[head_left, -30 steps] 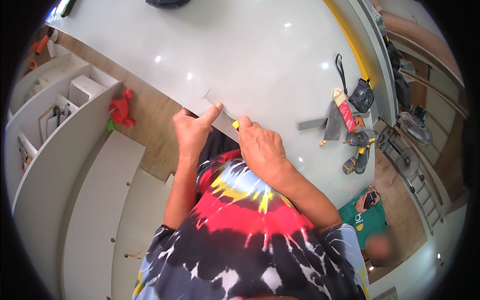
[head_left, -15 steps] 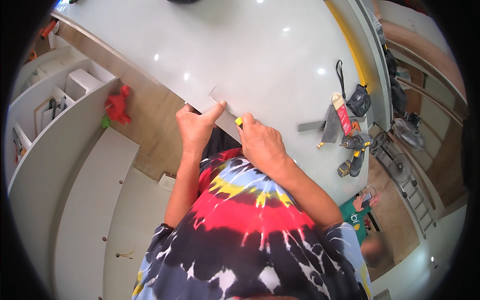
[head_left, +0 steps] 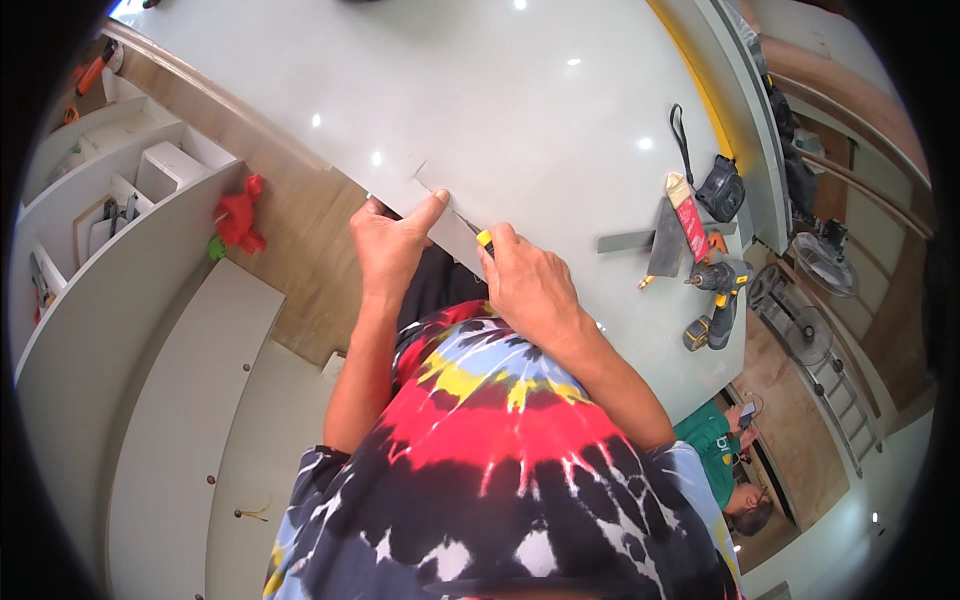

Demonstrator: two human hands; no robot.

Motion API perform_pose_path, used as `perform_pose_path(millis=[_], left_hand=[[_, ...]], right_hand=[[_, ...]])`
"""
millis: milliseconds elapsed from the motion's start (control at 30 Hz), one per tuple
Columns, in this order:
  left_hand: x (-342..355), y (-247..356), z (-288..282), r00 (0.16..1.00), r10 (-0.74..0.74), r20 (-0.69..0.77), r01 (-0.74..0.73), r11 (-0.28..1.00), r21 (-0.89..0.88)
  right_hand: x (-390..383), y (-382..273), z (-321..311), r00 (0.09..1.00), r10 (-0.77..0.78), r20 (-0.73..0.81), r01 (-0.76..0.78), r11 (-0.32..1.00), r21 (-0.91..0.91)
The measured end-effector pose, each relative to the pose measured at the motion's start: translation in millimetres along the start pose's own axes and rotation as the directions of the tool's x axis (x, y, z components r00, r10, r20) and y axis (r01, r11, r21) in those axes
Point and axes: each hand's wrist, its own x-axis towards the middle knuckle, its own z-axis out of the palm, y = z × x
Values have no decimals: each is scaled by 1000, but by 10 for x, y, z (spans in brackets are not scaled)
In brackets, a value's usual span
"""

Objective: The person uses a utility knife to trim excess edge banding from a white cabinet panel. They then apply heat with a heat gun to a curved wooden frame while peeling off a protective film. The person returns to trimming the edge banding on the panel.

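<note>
My right hand is closed round a hand tool with a yellow-and-black handle. Its thin metal shaft or blade points up-left toward my left thumb; its tip is too fine to make out. My left hand pinches the near edge of a white glossy panel, thumb on top and fingers curled at the edge, partly hidden. A thin angled line shows on the panel just beyond that thumb. Between both hands, a narrow strip of the panel runs along its edge.
On the right lie a drill, a tape measure, a red-labelled packet, a flat metal blade and a pencil. A person in green holds a phone. White shelving and a red bag are left.
My right hand has shifted slightly right and down, showing more of the tool's metal shaft. The left thumb has moved a little up-left. The person in green has lifted their head.
</note>
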Motion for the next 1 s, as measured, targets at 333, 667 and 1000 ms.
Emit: perform_pose_path(millis=[333,667,1000], left_hand=[[14,-11,3,1000,17,2,-17,1000,16],[14,-47,-1,1000,29,9,-29,1000,12],[7,5,1,1000,21,-1,-21,999,24]], right_hand=[[15,-28,-36,997,62,52,-58,995,-84],[-18,-68,20,1000,8,7,-6,967,-257],[143,-101,-18,994,43,101,-18,973,-232]])
